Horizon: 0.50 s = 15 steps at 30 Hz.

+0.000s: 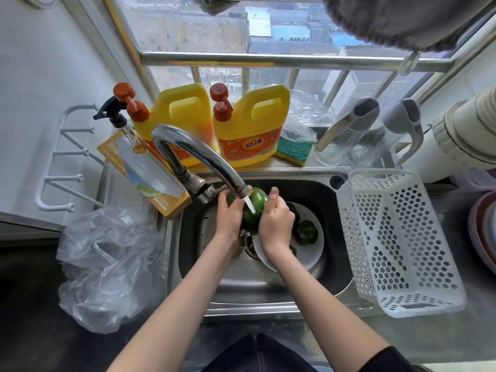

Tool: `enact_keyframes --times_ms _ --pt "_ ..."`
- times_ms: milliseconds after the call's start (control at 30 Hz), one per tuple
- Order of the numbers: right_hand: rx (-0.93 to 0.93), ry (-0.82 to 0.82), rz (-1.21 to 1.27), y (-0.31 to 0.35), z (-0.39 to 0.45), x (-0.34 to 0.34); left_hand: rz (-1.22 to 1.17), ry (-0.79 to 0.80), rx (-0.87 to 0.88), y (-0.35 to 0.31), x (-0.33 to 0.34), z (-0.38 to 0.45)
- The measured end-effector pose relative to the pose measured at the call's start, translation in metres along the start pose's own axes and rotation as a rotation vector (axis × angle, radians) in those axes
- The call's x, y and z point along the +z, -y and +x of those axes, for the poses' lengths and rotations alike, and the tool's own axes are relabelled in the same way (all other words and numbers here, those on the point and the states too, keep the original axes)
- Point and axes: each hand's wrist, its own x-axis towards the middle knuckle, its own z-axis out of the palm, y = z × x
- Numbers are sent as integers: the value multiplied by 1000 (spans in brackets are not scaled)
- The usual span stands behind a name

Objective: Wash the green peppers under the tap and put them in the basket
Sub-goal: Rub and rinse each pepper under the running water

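A green pepper (pixel 253 210) sits under the running tap (pixel 204 159), water streaming onto it. My left hand (pixel 229 214) grips its left side and my right hand (pixel 276 220) cups its right side. Below them a white plate (pixel 312 257) lies in the steel sink (pixel 268 291) with more dark green peppers (pixel 306 232) on it, partly hidden by my right hand. The white perforated basket (pixel 397 237) stands on the counter right of the sink, with nothing inside.
Two yellow detergent jugs (pixel 249 124), a spray bottle (pixel 118 116), a box (pixel 150 170) and a sponge (pixel 294 150) line the ledge behind the sink. A crumpled plastic bag (pixel 107 267) lies on the left. Glass jugs (pixel 346 130) stand at back right.
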Motion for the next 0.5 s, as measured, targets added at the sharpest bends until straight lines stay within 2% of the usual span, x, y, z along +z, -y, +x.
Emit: enact_keyframes --times_ms 133,267,400,433,467,500 --pt "-152 158 -54 -11 -17 4 -217 -46 -203 -6 -1 3" --pt "-290 204 1 -20 -25 0 -273 43 -308 -8 0 5" --pt "-477 294 -78 -36 -23 -10 -397 131 -411 -12 -3 5" --pt "-462 300 -51 -34 -24 -14 -397 146 -416 -12 -5 5" --pt "-361 293 24 -31 -23 -15 -376 165 -414 -13 -6 4" --pt "-164 309 191 -23 -22 -17 -337 168 -405 -12 -7 5"
